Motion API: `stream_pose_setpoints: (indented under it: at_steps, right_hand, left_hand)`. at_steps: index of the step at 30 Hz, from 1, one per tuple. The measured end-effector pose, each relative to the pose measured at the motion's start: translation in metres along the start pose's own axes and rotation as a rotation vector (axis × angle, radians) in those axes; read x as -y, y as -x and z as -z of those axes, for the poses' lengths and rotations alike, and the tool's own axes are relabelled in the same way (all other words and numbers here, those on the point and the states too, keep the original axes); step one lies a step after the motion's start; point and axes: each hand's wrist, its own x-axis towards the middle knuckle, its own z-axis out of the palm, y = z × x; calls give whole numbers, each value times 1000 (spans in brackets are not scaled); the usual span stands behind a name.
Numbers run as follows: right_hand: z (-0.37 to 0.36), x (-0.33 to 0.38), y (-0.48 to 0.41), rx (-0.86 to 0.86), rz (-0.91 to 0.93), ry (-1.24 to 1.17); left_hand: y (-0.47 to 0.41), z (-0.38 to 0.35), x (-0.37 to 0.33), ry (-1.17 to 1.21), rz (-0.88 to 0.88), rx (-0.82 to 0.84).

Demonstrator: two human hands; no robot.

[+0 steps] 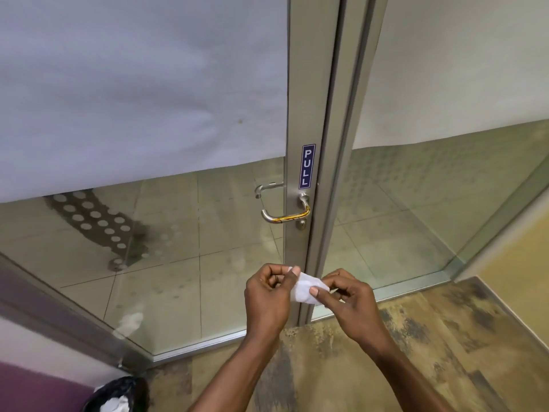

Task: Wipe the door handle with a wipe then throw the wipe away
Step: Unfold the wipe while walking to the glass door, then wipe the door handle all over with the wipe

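Closest to me, at the bottom left, I see a bin lined with a black plastic bag (118, 392), something white crumpled inside it, sitting on the mottled brown floor (445, 337). Just above, my two bare forearms reach forward and meet in front of the door's lower frame. My left hand (267, 295) pinches the upper left edge of a small white wipe (306, 288) between thumb and curled fingers; my right hand (350, 298) pinches its lower right edge the same way, so the wipe is held between both hands, partly folded. Farther up, well apart from the wipe, the curved silver metal door handle (286, 215) with yellowish streaks sticks out leftward from the grey aluminium door frame (300, 84), a keyhole just under it. Above the handle sits a blue vertical PULL sticker (308, 166). Frosted glass fills the door's upper part.
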Motion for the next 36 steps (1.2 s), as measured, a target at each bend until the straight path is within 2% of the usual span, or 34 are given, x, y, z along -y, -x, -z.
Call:
stream_pose_setpoints:
  at_steps: [6, 10, 13, 15, 20, 22, 26, 30, 36]
  right_hand:
    - [7, 9, -43, -11, -17, -153]
    - [17, 1, -84, -71, 35, -124]
    - [26, -5, -115, -201, 100, -25]
    - [34, -11, -139, -258, 233, 127]
    - [48, -32, -200, -283, 505, 414]
    - [51, -38, -219, -228, 626, 487]
    - [54, -51, -243, 5, 812, 671]
    - [51, -65, -252, 191, 876, 788]
    - [48, -81, -252, 353, 874, 828]
  left_hand:
    - [-27, -13, -20, 30, 11, -10]
    - [-51, -30, -38, -76, -127, -76]
    - [-72, -39, -59, -163, -295, -123]
    - [-89, -44, -76, -255, -453, -173]
    - [-135, -45, -116, -666, -1006, -416]
    - [-156, -41, -130, -857, -1185, -480]
    - [-186, -32, -142, -1117, -1272, -571]
    - [-206, -22, -149, -1208, -1315, -649]
    - [-230, -6, -140, -1247, -1299, -668]
